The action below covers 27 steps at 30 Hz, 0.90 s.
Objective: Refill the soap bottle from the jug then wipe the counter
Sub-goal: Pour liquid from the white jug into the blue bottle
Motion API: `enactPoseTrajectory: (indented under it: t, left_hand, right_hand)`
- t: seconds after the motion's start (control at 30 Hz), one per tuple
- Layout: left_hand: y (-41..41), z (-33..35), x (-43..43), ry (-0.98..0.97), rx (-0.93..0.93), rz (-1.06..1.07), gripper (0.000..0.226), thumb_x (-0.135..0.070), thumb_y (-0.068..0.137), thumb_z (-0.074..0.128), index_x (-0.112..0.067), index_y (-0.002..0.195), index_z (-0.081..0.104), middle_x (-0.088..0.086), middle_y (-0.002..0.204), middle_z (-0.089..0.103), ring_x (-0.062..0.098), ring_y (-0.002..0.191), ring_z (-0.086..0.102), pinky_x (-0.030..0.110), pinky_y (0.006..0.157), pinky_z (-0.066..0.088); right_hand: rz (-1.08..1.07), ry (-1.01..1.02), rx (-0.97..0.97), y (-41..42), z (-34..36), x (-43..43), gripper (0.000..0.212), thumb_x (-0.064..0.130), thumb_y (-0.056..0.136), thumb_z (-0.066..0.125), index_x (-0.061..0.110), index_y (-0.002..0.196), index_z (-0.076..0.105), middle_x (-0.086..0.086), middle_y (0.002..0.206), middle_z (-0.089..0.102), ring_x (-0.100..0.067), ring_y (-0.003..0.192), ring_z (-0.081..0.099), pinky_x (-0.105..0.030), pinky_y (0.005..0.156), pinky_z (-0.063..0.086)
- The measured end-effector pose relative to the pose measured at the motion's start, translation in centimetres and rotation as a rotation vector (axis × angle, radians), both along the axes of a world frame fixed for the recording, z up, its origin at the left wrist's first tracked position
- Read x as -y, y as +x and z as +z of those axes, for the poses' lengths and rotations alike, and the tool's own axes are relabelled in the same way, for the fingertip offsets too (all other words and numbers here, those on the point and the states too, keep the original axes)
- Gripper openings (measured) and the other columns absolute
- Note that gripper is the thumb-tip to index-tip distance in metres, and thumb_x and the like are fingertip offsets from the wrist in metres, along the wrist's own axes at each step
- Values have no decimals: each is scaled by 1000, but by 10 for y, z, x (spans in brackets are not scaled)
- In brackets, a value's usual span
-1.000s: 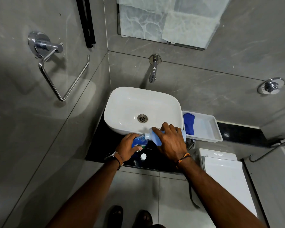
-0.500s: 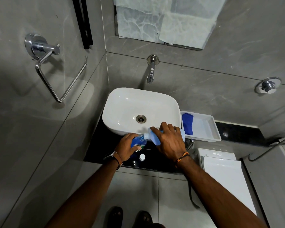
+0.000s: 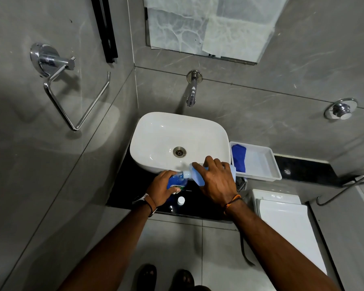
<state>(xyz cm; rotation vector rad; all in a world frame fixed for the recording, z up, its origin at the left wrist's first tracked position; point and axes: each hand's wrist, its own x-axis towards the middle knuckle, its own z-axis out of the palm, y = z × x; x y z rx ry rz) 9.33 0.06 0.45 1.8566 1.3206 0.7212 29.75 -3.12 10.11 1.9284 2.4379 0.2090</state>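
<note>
Step in hand: refill, pour underway. Right hand [image 3: 215, 182] clamped round tipped jug [image 3: 199, 178], neck meeting mouth of soap bottle [image 3: 176, 181]. Left hand [image 3: 161, 191] wrapped round bottle, standing on black counter [image 3: 124, 185], near edge of basin [image 3: 156, 143].

Next, by my read: level jug, set down, recap w/ white cap [image 3: 181, 200], fetch blue cloth [image 3: 239, 157] from tray [image 3: 267, 162], right.

Count: 1 jug, 1 bottle, 1 cap, 1 cloth, 1 tray.
</note>
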Motion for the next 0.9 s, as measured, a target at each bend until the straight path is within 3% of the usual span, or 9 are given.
enactPoseTrajectory:
  t: [0.9]
  left_hand:
    - [1,0,3,-8,-6,14,48,-11,80,81,-5,123,60,12,122,64,26,113,62,44,101,54]
  right_hand:
    - [-7,19,-1,0,-1,3,68,33,72,79,31,136,55,-5,112,54,-29,96,57,-45,87,48]
